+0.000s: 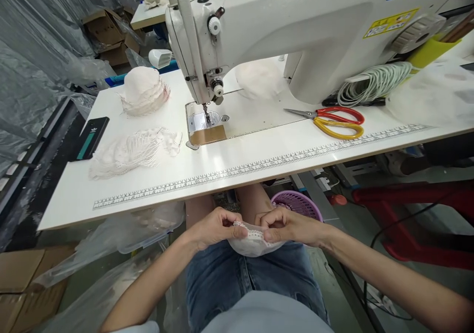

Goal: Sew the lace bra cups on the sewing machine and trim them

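Note:
Over my lap I hold a small white fabric piece (254, 246) with a lace edge along its top, its lower part rounded like a cup. My left hand (220, 228) pinches the lace edge at its left end, thumb on top. Gripping the same edge a little to the right is my right hand (283, 224), also closed with the thumb on top. A short stretch of lace shows between the two thumbs. The fingers behind the fabric are partly hidden. In front of my hands stands the white sewing machine (259, 21) on its table.
Scissors (335, 120) with red and yellow handles lie on the white table (237, 155), behind a printed ruler strip (259, 166). To the left are stacked white cups (144, 91), a lace pile (135, 150) and a dark phone-like box (90, 139). A purple basket (301, 204) stands below.

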`<act>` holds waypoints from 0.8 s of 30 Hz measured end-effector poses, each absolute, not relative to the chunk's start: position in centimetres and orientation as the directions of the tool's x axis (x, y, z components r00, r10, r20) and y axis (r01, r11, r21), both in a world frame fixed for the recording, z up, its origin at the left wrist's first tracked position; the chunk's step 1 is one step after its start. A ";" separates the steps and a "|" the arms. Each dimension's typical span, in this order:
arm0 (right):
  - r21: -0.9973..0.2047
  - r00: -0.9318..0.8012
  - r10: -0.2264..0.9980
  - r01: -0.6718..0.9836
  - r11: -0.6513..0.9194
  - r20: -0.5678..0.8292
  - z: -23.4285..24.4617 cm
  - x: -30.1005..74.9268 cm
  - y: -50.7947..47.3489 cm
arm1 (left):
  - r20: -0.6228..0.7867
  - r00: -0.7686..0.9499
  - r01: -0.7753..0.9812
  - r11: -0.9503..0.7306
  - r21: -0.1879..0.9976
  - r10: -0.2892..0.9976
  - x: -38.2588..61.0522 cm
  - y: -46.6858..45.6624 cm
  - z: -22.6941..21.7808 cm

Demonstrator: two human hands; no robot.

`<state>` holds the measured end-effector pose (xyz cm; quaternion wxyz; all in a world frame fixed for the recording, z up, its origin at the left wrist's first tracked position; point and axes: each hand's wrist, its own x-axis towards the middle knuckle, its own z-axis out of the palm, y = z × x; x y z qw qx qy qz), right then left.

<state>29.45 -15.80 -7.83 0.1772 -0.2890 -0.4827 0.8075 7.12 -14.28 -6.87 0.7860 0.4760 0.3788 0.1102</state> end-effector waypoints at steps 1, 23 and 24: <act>-0.881 -0.775 0.558 -0.004 -0.474 -0.297 -8.0 29.4 -15.8 | -0.474 0.698 0.171 0.517 0.839 0.537 7.0 -14.3 -6.9; -0.891 -0.768 0.586 -0.044 -0.453 -0.259 -7.9 29.1 -15.3 | -0.537 0.645 0.144 0.604 0.784 0.544 8.4 -14.2 -6.1; -0.891 -0.766 0.590 -0.049 -0.450 -0.256 -7.7 29.2 -15.3 | -0.532 0.647 0.127 0.611 0.781 0.546 8.4 -14.2 -5.8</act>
